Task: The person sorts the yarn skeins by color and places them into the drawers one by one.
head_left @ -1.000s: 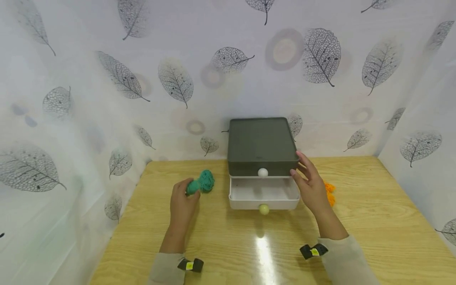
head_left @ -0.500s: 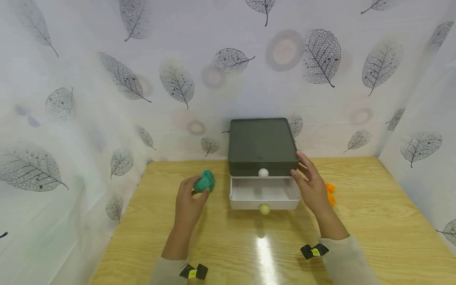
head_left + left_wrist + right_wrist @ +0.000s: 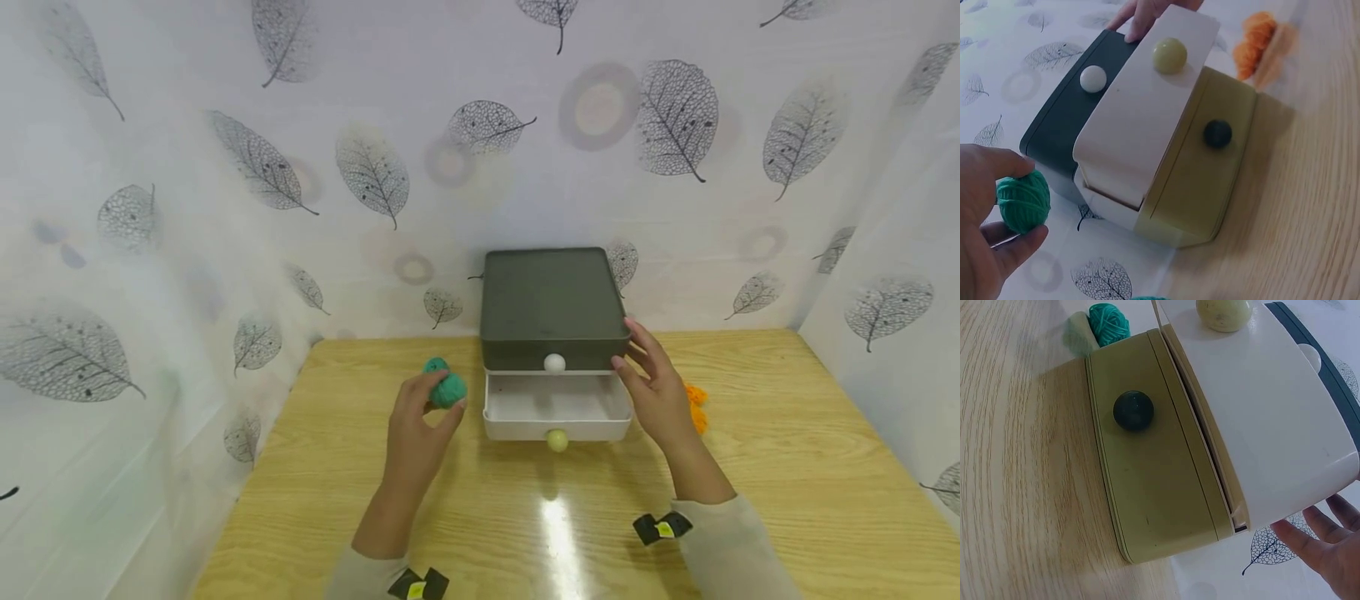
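Note:
My left hand (image 3: 420, 421) pinches a green yarn ball (image 3: 452, 390) between thumb and fingers, left of a small drawer cabinet (image 3: 555, 292). Its top drawer is dark green with a white knob (image 3: 554, 363). Below that, the white middle drawer (image 3: 525, 431) is pulled out, its visible inside bare. The olive bottom drawer (image 3: 1210, 162) with a dark knob is closed. My right hand (image 3: 660, 404) rests at the cabinet's right front corner, fingers extended against its side and thumb at the front edge. A second green yarn ball (image 3: 435, 365) lies behind the held one, partly covered.
Orange yarn (image 3: 697, 408) lies on the wooden table (image 3: 787, 433) right of the cabinet, partly hidden by my right hand. Leaf-patterned sheeting (image 3: 375, 275) stands behind the table and along both sides.
My left hand has carried the held yarn ball rightward, past the front of the other green ball and closer to the drawer. The right hand and cabinet have stayed put.

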The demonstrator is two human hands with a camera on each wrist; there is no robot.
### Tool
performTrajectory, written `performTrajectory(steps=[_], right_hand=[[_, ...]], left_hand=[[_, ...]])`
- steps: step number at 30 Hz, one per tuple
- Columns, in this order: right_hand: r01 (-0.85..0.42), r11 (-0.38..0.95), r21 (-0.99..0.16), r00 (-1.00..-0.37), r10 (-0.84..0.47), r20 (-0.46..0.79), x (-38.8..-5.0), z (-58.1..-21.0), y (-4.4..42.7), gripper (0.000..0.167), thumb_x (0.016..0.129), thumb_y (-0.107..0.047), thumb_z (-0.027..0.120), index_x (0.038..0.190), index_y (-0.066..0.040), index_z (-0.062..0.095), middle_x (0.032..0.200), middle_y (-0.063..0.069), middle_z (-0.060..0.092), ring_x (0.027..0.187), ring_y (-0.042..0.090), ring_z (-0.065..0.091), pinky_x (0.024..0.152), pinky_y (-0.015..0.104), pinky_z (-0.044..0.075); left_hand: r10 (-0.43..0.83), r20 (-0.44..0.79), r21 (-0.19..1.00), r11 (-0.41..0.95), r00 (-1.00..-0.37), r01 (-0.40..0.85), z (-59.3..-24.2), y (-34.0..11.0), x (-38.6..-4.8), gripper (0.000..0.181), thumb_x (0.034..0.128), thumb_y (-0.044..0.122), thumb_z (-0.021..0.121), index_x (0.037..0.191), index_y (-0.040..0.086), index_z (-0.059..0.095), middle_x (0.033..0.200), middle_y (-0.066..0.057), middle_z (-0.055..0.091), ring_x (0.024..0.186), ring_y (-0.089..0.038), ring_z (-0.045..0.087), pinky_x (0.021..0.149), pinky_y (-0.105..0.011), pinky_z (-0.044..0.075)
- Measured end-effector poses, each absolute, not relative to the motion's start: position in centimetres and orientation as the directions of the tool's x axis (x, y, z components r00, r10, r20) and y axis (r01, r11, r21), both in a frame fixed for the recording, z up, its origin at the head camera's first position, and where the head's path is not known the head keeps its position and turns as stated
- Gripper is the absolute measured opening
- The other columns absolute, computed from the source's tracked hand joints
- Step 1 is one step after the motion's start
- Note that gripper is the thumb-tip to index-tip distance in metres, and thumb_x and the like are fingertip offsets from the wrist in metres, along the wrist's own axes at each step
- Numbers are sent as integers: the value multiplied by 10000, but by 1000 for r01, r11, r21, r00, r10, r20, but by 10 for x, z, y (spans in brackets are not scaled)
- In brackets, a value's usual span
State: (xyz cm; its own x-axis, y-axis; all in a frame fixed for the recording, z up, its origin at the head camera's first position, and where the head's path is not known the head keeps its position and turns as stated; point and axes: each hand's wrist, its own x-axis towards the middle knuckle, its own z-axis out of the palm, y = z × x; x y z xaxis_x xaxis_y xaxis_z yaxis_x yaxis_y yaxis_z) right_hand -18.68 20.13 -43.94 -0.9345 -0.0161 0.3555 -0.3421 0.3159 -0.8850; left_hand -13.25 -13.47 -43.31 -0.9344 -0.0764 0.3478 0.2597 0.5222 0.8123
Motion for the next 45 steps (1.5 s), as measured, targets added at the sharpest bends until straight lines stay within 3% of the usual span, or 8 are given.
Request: performTrajectory(steps=[7,26,45], right_hand=[[-339,323,-884,-936,-19,352,-187,-439,202,621,1031,-165,586,1580,-312,335,1582,115,398,1398,416,475,944,50,467],[-329,323,-888,-939,-13,343,-187,-438,201,615,1033,-178,586,1578,-317,338,1581,123,401,1398,416,473,941,43,466],[-340,319,-885,-933,0,359,-188,-440,201,618,1022,-163,602,1570,-314,360,1585,85,410,1388,393,488,955,52,471]], left_hand=[[-7,406,779,525,-914,343,-433,-123,-132,456,895,195,785,1317,155,617,1317,-27,561,1177,-180,600,964,-304,584],[139,418,717,555,-898,421,-431,-83,-127,465,890,267,790,1320,219,620,1277,-22,602,1105,-139,608,925,-316,593],[247,522,590,586,-816,555,-432,-36,-128,428,861,291,812,1254,199,669,1269,-17,652,1181,-186,623,994,-354,566]])
